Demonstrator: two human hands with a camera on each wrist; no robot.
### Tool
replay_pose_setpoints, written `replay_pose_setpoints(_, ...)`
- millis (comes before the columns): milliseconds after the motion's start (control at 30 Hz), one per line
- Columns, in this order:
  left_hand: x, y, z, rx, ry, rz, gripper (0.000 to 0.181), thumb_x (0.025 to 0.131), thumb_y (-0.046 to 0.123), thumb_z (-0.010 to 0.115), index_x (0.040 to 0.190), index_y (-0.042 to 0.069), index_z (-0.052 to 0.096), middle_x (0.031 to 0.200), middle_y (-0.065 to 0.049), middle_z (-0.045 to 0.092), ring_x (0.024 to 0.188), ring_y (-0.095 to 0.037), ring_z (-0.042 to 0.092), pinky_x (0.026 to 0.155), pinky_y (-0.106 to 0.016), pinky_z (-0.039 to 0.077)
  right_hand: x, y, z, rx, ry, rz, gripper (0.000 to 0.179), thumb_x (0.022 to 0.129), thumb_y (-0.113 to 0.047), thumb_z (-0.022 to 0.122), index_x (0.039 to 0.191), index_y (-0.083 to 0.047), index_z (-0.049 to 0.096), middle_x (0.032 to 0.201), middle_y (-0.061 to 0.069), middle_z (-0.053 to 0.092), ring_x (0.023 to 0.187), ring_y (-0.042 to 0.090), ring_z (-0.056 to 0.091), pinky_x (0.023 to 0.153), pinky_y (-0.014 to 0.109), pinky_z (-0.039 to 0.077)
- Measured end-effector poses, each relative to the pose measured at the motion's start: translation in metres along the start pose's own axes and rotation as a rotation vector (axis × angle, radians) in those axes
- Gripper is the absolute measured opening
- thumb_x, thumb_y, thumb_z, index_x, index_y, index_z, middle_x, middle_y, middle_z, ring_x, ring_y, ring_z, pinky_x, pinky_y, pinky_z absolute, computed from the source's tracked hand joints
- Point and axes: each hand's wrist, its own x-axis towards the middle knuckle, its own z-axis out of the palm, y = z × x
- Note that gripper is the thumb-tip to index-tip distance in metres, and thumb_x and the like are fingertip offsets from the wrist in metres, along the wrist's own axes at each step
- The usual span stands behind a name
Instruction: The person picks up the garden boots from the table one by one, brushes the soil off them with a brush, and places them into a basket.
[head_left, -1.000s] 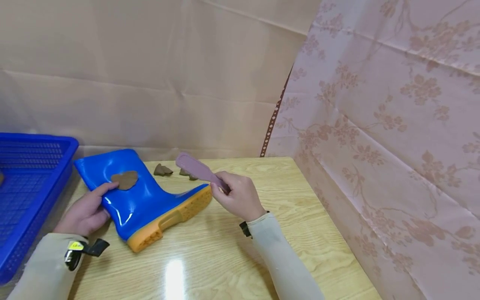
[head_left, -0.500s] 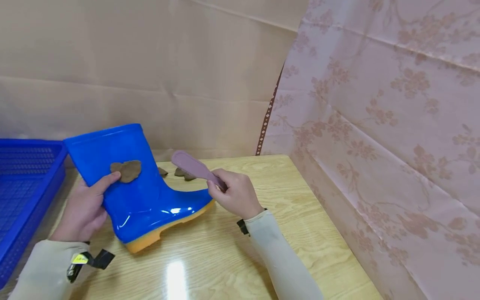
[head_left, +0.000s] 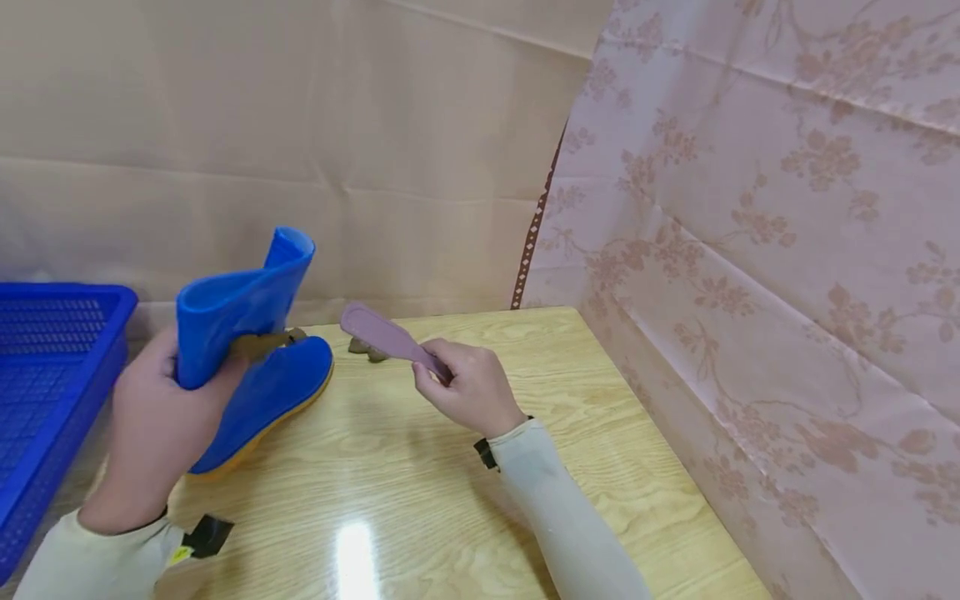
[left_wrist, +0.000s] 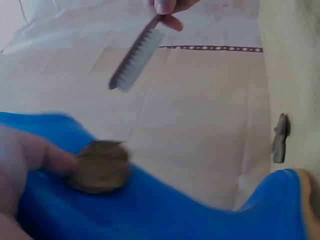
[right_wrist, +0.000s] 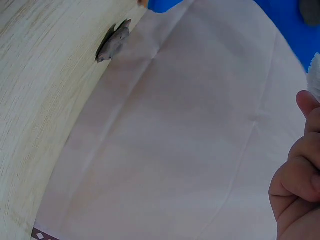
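Observation:
My left hand grips the shaft of a blue rubber boot with a yellow-orange sole. The shaft is pinched and folded at its opening, and the boot stands tilted over the table. A flat brown mud-like piece lies on the shaft, with my left thumb against its edge. To the right, my right hand holds a brush by its handle, its purplish back turned up. Pale bristles show on the brush in the left wrist view. Boot and brush are apart.
Small brown-grey flakes lie near the back edge of the wooden table. A blue plastic basket stands at the left. Beige cloth hangs behind, and floral cloth borders the right side.
My left hand has raised the boot and turned it from side-on, so its opening now shows and its toe points away. The right hand and brush have hardly moved.

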Motion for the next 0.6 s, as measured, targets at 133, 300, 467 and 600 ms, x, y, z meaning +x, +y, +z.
replay_pose_setpoints(133,0.003,-0.005,-0.011,0.049,-0.301,-0.009,0.064,0.102,0.030,0.064,0.155,0.004,0.038,0.146,-0.034,0.051,0.130,-0.060,0.047,0.092,-0.079,0.041,0.000,-0.001,0.001,0.002,-0.004,-0.003,0.016,0.094,-0.016,0.064,0.102,-0.007,0.076,0.061,-0.009,0.047,0.051,-0.002,0.032,0.046,0.014,0.024)
replay_pose_setpoints(300,0.005,-0.008,-0.014,-0.016,-0.409,-0.018,0.079,0.106,0.038,0.058,0.165,0.007,0.017,0.155,-0.036,0.037,0.135,-0.065,0.039,0.094,-0.084,0.037,-0.001,-0.001,0.002,-0.005,-0.010,-0.003,0.016,0.095,-0.016,0.064,0.101,-0.008,0.076,0.062,-0.009,0.047,0.051,-0.001,0.033,0.046,0.014,0.025)
replay_pose_setpoints(467,-0.002,-0.012,-0.012,-0.076,-0.306,0.050,0.061,0.107,0.035,0.055,0.155,0.001,0.038,0.126,-0.030,0.061,0.108,-0.029,0.064,0.085,-0.038,0.058,-0.002,-0.001,0.002,-0.001,-0.019,0.012,0.016,0.095,-0.016,0.063,0.100,-0.008,0.076,0.062,-0.009,0.047,0.050,0.000,0.034,0.046,0.014,0.024)
replay_pose_setpoints(600,-0.006,-0.014,-0.010,-0.187,-0.203,0.164,0.041,0.106,0.037,0.057,0.127,0.003,0.058,0.077,-0.006,0.053,0.070,-0.010,0.049,0.053,-0.026,0.031,-0.002,-0.002,0.004,-0.013,-0.003,0.015,0.017,0.094,-0.016,0.064,0.103,-0.008,0.075,0.061,-0.009,0.047,0.050,-0.001,0.034,0.046,0.015,0.025)
